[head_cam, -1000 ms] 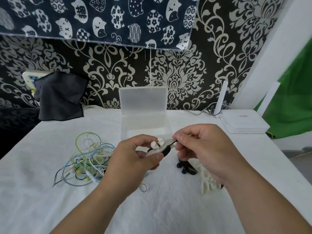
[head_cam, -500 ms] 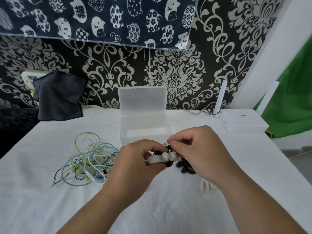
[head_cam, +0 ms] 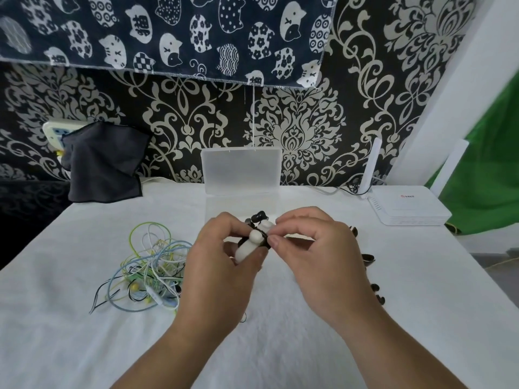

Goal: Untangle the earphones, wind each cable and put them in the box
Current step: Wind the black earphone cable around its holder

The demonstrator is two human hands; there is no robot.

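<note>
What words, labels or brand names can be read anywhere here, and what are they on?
White router: a small red logo with tiny print beside it, too blurred to read.
Cat-print cloth: some cats each carry one large East Asian character, too stylised to read with certainty.
No other writing shows.

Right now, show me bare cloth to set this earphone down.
Bare: between the box and the router; between the dark cloth and the tangle; the near-left corner. Crowded: the tangle, and black pieces beside the right hand.
</note>
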